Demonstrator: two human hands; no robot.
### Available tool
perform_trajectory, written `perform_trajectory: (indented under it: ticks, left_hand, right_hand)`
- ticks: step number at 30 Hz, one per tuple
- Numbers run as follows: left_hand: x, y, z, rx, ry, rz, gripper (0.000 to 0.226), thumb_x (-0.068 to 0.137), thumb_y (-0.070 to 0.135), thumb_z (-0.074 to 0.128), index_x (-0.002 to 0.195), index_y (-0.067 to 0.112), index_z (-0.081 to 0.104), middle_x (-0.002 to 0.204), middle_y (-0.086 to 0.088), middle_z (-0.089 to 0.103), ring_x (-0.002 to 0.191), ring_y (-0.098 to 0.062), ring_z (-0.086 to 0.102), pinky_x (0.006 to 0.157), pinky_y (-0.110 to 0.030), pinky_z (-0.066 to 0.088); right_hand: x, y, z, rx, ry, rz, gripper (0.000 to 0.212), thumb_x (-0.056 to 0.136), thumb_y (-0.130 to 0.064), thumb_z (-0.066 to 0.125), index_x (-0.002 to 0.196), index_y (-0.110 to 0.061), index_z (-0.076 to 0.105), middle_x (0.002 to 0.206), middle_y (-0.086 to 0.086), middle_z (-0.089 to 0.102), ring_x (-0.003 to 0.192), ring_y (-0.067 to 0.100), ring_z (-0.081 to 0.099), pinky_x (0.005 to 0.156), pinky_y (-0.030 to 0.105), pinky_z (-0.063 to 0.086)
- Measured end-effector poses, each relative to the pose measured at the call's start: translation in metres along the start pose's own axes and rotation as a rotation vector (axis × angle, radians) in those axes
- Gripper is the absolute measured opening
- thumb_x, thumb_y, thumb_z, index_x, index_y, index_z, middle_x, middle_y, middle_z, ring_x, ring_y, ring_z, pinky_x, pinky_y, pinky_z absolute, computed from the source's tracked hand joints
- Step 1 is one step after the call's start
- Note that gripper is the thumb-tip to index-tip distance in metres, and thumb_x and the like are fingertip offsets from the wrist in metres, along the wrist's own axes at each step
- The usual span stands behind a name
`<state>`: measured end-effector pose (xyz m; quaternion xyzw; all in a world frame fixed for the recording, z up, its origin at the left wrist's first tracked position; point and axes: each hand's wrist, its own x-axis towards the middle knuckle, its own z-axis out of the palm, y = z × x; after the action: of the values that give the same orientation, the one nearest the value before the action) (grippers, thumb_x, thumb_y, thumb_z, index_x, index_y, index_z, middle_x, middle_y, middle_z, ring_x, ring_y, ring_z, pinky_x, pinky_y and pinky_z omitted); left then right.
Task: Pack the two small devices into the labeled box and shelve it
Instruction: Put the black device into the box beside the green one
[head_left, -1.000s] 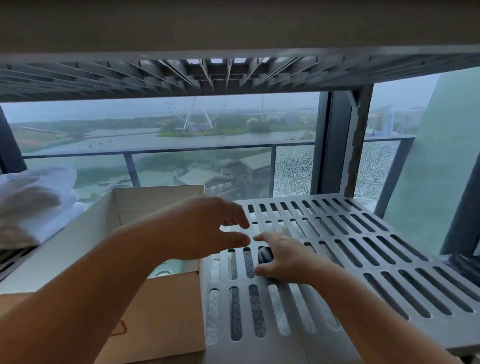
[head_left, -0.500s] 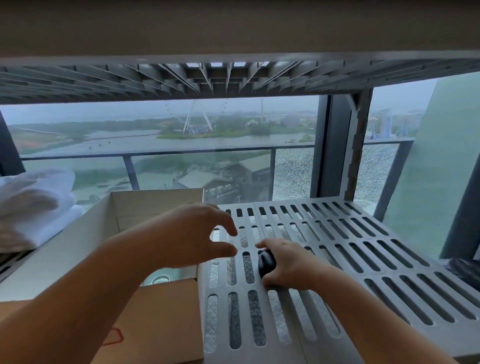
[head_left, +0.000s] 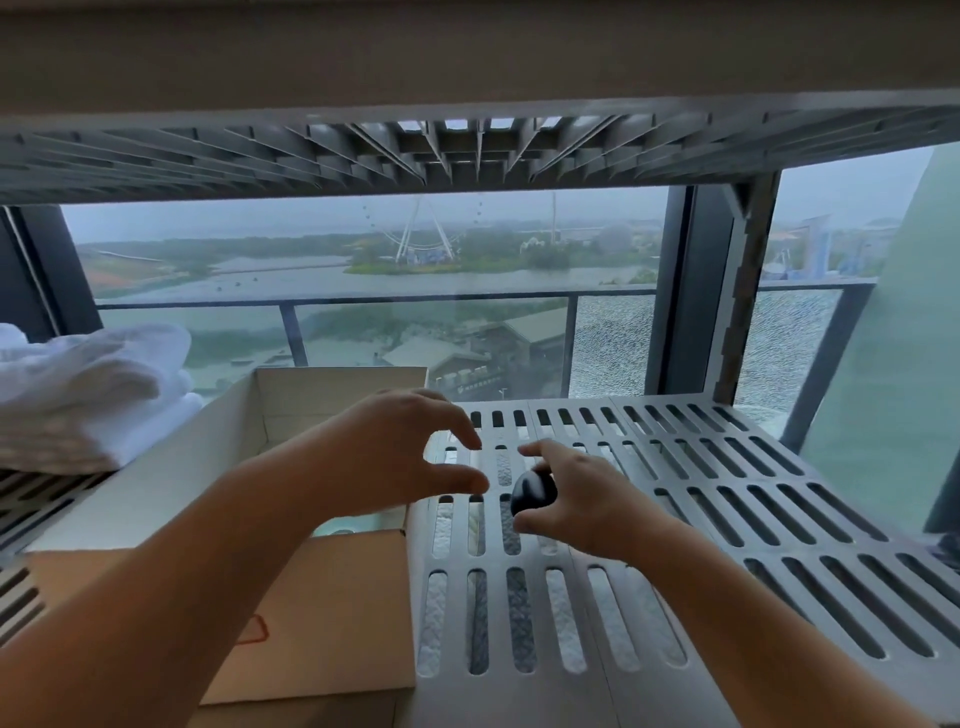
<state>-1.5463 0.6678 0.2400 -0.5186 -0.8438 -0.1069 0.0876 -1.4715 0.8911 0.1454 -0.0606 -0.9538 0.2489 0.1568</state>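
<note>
While R hand (head_left: 576, 499) pinches black device (head_left: 532, 492) | L hand (head_left: 400, 457) spread, empty, just beside

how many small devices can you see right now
1. A small dark device is gripped in the right hand above the slatted shelf. A second may lie hidden inside the open box, behind the left hand.

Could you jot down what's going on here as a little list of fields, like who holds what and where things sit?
setting: grey slotted plastic shelf in front of a window
right hand: grips a small dark rounded device just above the shelf
left hand: open, fingers spread, holding nothing, beside the device
box: open brown cardboard box left of the hands, flaps up
box contents: mostly hidden
other: folded white towel at far left
</note>
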Motion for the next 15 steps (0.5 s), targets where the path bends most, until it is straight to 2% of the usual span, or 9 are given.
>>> perform_trajectory:
  ticks: [4,6,9,12,15]
  left_hand:
    - [-0.007,-0.011,-0.006,0.014,0.083,-0.011,0.053,0.081,0.07,0.052,0.125,0.042,0.06,0.13,0.02,0.058,0.109,0.005,0.051,0.091,-0.012,0.033]
    - [-0.012,-0.018,-0.012,0.037,0.126,-0.033,0.052,0.081,0.068,0.051,0.126,0.043,0.058,0.127,0.022,0.057,0.105,0.008,0.05,0.086,-0.007,0.031]
    - [-0.02,-0.03,-0.024,0.011,0.154,-0.058,0.054,0.076,0.069,0.054,0.123,0.043,0.058,0.116,0.031,0.054,0.1,0.013,0.055,0.088,-0.011,0.041]
    - [-0.027,-0.047,-0.036,-0.014,0.161,-0.088,0.04,0.078,0.058,0.065,0.116,0.044,0.061,0.106,0.034,0.057,0.094,0.019,0.057,0.086,-0.008,0.042]
    - [-0.037,-0.066,-0.046,-0.039,0.169,-0.111,0.033,0.078,0.051,0.071,0.109,0.044,0.064,0.102,0.029,0.064,0.09,0.022,0.058,0.085,-0.008,0.046]
  right_hand:
    - [0.001,-0.012,-0.01,0.011,0.064,-0.063,0.08,0.074,-0.051,0.081,0.142,-0.027,0.046,0.122,0.0,0.067,0.098,0.013,0.06,0.084,0.024,0.047]
    - [0.002,-0.023,-0.017,0.034,0.112,-0.098,0.076,0.076,-0.053,0.078,0.14,-0.028,0.047,0.122,-0.002,0.067,0.096,0.012,0.062,0.079,0.018,0.047]
    - [0.004,-0.047,-0.03,0.091,0.182,-0.156,0.078,0.071,-0.064,0.074,0.138,-0.034,0.048,0.118,-0.012,0.067,0.096,0.005,0.064,0.073,0.006,0.036]
    - [0.006,-0.08,-0.038,0.15,0.201,-0.225,0.084,0.061,-0.073,0.069,0.136,-0.041,0.048,0.112,-0.025,0.063,0.093,-0.01,0.061,0.074,0.008,0.041]
    - [0.017,-0.107,-0.037,0.17,0.195,-0.268,0.088,0.057,-0.076,0.069,0.136,-0.043,0.049,0.111,-0.027,0.065,0.093,-0.013,0.06,0.079,0.014,0.047]
